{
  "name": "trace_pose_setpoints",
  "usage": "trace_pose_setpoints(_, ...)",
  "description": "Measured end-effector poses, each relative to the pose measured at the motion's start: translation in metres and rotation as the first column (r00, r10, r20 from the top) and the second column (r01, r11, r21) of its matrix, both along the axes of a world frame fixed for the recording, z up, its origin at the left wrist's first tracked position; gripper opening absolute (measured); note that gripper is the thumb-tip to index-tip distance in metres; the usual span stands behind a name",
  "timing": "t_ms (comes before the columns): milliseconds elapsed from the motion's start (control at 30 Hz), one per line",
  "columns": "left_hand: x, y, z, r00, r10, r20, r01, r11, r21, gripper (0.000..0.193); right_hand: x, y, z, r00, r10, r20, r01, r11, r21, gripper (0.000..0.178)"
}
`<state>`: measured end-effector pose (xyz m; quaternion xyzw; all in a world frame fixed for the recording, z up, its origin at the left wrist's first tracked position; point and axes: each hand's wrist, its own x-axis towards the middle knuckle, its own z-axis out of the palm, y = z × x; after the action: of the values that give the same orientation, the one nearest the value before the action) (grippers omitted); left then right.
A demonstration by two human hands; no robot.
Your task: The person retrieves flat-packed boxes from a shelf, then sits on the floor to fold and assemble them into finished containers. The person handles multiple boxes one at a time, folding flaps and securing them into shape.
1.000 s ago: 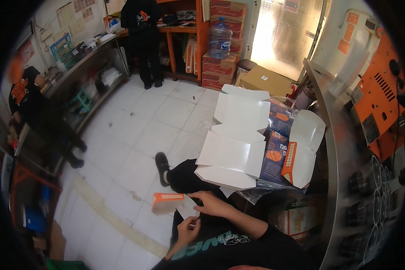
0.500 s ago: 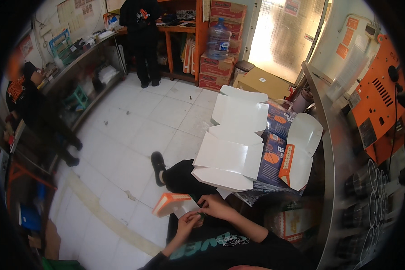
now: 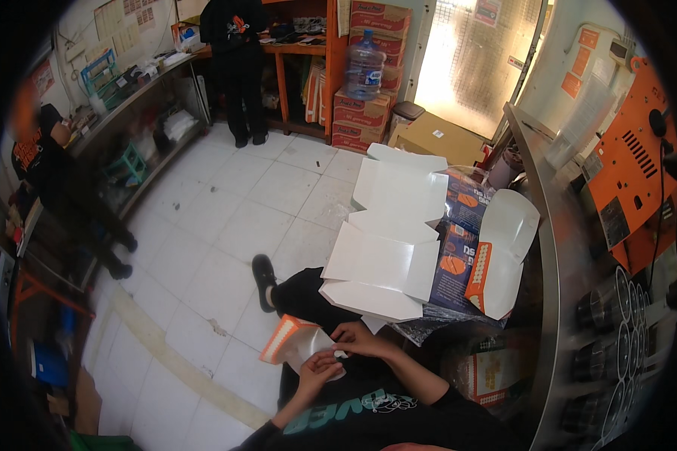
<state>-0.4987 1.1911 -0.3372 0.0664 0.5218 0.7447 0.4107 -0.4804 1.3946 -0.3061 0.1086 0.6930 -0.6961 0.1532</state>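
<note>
A partly folded white paper food box (image 3: 308, 347) with an orange outer side rests over my lap. My left hand (image 3: 320, 370) pinches its near edge with the fingers bent. Close beside it, my right hand (image 3: 357, 340) has its fingers closed on the same edge, where a small white flap shows between the fingertips. To the right lie flat white box blanks (image 3: 387, 255), spread out with their folds raised. Beyond these, another partly folded box (image 3: 504, 248) with an orange side leans over dark blue printed packs (image 3: 457, 263).
A long metal counter edge (image 3: 543, 225) runs along my right, with stacked clear cups (image 3: 609, 331) beside it. One person (image 3: 233, 68) stands at the back shelf, another (image 3: 60, 165) at the left counter. Red cartons (image 3: 361, 120) and a water jug (image 3: 364, 68) stand at the back.
The box in my hands has tilted and shifted slightly right, showing more of its white inside. A small white flap now shows between my fingers.
</note>
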Motion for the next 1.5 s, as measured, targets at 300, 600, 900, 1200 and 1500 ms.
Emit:
trace_pose_setpoints(300,-0.004,0.002,-0.012,0.984,0.107,0.142,-0.089,0.987,-0.131,0.024,0.013,-0.015,0.031,0.987,0.093,-0.131,-0.015,0.866,0.500,0.023)
trace_pose_setpoints(600,0.000,-0.006,-0.016,0.994,0.040,0.107,-0.034,0.998,-0.052,0.029,0.003,0.003,0.005,0.991,0.109,0.072,-0.113,0.992,0.056,0.029)
trace_pose_setpoints(900,-0.004,-0.004,-0.004,0.989,0.065,0.135,-0.058,0.997,-0.053,0.031,0.001,-0.001,0.018,0.983,0.120,0.138,-0.102,0.986,-0.132,0.038)
trace_pose_setpoints(1200,0.001,-0.030,0.040,0.326,-0.012,-0.945,-0.199,0.977,-0.081,0.054,0.004,-0.028,0.037,0.901,-0.188,-0.390,0.377,0.782,0.495,0.028)
trace_pose_setpoints(1500,-0.052,-0.064,0.011,0.868,0.449,-0.213,-0.477,0.873,-0.104,0.070,-0.001,-0.024,0.042,0.937,0.200,-0.288,0.048,0.740,0.671,0.052)
